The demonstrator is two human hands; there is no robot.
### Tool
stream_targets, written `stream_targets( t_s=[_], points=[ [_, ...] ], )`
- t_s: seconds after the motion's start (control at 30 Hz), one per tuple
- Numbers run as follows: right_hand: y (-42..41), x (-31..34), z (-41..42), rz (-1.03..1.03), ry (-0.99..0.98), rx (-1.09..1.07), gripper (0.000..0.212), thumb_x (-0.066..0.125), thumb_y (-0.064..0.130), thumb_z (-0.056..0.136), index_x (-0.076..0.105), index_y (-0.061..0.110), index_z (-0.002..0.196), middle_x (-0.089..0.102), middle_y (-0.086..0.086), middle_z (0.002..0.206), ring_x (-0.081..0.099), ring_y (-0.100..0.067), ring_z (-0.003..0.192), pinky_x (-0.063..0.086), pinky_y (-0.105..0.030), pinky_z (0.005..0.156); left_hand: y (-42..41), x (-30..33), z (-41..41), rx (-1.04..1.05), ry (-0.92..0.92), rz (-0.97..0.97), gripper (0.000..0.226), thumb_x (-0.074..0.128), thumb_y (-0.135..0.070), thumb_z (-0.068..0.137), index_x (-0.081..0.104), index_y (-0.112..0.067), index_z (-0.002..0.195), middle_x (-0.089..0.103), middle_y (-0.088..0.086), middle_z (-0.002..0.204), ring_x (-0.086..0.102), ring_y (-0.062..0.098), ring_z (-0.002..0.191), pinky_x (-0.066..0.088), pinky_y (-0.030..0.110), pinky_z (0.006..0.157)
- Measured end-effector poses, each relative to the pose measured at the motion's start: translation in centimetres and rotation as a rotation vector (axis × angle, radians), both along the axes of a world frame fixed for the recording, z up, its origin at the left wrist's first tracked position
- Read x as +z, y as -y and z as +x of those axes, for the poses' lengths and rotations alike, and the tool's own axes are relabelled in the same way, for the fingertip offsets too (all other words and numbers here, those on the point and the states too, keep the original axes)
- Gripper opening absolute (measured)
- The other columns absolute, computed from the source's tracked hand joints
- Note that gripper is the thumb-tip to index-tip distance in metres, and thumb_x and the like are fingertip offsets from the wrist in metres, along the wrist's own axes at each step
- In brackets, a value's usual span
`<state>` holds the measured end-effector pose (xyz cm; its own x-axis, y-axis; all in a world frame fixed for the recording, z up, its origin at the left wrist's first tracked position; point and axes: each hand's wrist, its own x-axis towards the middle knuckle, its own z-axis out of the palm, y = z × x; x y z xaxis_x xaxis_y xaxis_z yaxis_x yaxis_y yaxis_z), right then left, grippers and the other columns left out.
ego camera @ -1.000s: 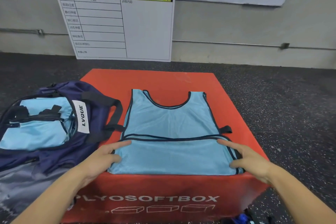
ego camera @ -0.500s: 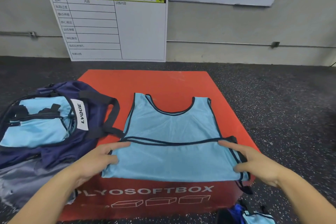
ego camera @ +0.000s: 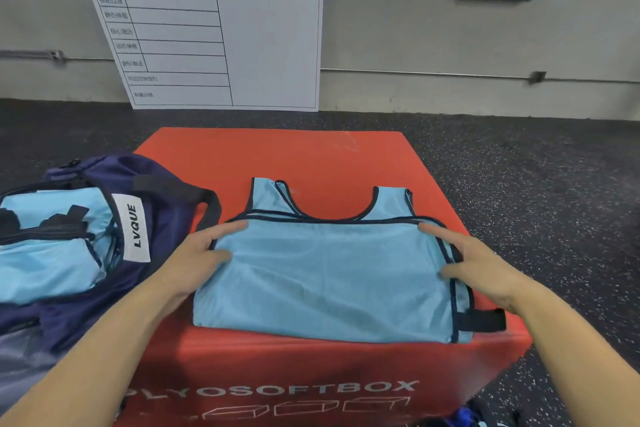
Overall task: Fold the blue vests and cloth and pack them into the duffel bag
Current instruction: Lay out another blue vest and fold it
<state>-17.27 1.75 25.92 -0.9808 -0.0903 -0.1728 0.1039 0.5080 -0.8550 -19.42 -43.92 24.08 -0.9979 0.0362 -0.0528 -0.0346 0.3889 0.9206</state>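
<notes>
A light blue mesh vest point(ego camera: 329, 274) with dark trim lies on the red soft box point(ego camera: 277, 156), its lower part folded up over the chest. My left hand point(ego camera: 197, 256) pinches the folded hem at the left corner, thumb on top. My right hand point(ego camera: 481, 263) pinches the right corner the same way. The navy duffel bag point(ego camera: 166, 218) lies open to the left, with folded light blue cloth point(ego camera: 48, 263) inside it.
A white training-plan board point(ego camera: 214, 31) leans on the wall behind the box. Dark speckled floor point(ego camera: 536, 184) surrounds the box. A bit of blue fabric point(ego camera: 464, 418) shows at the bottom edge, right of the box front.
Both hands carried the vest's bottom hem further up toward the neckline, so the fold now covers most of the chest. The camera view dipped and closed in.
</notes>
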Motion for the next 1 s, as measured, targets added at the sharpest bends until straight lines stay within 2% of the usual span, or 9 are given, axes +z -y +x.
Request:
stream_targets(
  t_s=[0.1,0.23,0.37,0.5,0.6,0.7,0.77,0.9,1.0],
  points=[
    [0.6,-0.1,-2.7,-0.031,-0.024,-0.058,0.088,0.059,-0.019,0.081,0.056,0.048,0.137,0.062,0.011,0.139,0.066,-0.018,0.117,0.050,-0.046,0.107,-0.3,-0.3,-2.9,0.026,-0.019,0.001,0.064,0.054,0.013,0.086,0.072,-0.038,0.121,0.073,-0.013,0.114,0.067,0.010,0.106,0.052,0.028,0.095],
    [1.2,-0.5,-6.5,-0.047,-0.036,-0.105,0.082,0.058,-0.018,0.085,0.054,0.040,0.142,0.064,0.013,0.129,0.071,-0.020,0.104,0.059,-0.030,0.084,-1.3,-0.9,-6.1,0.040,-0.024,-0.013,0.059,0.051,0.015,0.089,0.069,-0.032,0.120,0.060,-0.019,0.054,0.053,0.001,0.051,0.043,0.012,0.053],
    [1.3,-1.6,-9.7,-0.059,-0.016,-0.162,0.081,0.055,-0.017,0.085,0.054,0.039,0.144,0.066,0.000,0.128,0.072,-0.011,0.074,0.060,-0.028,0.063,-1.2,-1.8,-9.3,0.058,-0.015,-0.030,0.061,0.052,0.012,0.089,0.069,-0.035,0.124,0.071,0.003,0.075,0.051,0.011,0.053,0.045,0.020,0.052],
    [1.7,-2.8,-11.8,0.032,-0.056,-0.222,0.080,0.057,-0.018,0.082,0.056,0.033,0.144,0.070,-0.009,0.120,0.069,-0.030,0.072,0.063,-0.044,0.067,-1.6,-2.2,-11.8,0.045,-0.024,-0.102,0.061,0.052,0.010,0.090,0.066,-0.038,0.125,0.057,-0.006,0.055,0.042,0.014,0.043,0.038,0.020,0.043],
    [2.2,-3.4,-12.7,0.125,-0.069,-0.257,0.078,0.057,-0.019,0.081,0.057,0.031,0.141,0.063,-0.005,0.126,0.060,-0.013,0.052,0.050,-0.027,0.044,-1.9,-2.5,-13.3,0.040,-0.033,-0.098,0.060,0.053,0.009,0.091,0.065,-0.039,0.127,0.074,-0.005,0.096,0.069,0.024,0.072,0.059,0.032,0.068],
    [2.0,-3.8,-13.6,0.212,-0.184,-0.300,0.075,0.052,-0.018,0.080,0.060,0.026,0.139,0.061,0.002,0.136,0.068,-0.013,0.085,0.054,-0.017,0.069,-2.1,-2.9,-14.6,0.030,-0.082,-0.115,0.063,0.052,0.010,0.091,0.064,-0.036,0.131,0.070,-0.006,0.118,0.069,0.021,0.100,0.057,0.039,0.086],
    [1.9,-4.1,-14.1,0.237,-0.229,-0.331,0.074,0.051,-0.018,0.080,0.061,0.025,0.139,0.058,0.004,0.142,0.059,-0.016,0.121,0.046,-0.021,0.099,-1.8,-3.3,-15.4,0.031,-0.093,-0.117,0.063,0.051,0.009,0.091,0.064,-0.040,0.130,0.074,0.001,0.109,0.067,0.024,0.080,0.057,0.040,0.073],
    [2.0,-5.5,-14.6,0.319,-0.193,-0.346,0.072,0.052,-0.017,0.079,0.062,0.021,0.138,0.058,-0.002,0.144,0.052,-0.022,0.134,0.040,-0.028,0.110,-0.9,-4.5,-16.0,-0.001,-0.126,-0.215,0.066,0.049,0.008,0.094,0.058,-0.046,0.130,0.073,0.016,0.087,0.041,0.016,0.042,0.036,0.021,0.041],
    [3.1,-5.7,-14.6,0.553,-0.287,-0.373,0.067,0.059,-0.008,0.081,0.057,0.019,0.142,0.053,-0.008,0.147,0.048,-0.029,0.137,0.037,-0.037,0.114,-1.2,-4.1,-16.0,-0.066,-0.195,-0.311,0.061,0.056,0.001,0.095,0.052,-0.039,0.141,0.064,0.013,0.131,0.067,0.013,0.077,0.052,0.021,0.072]
  ],
)
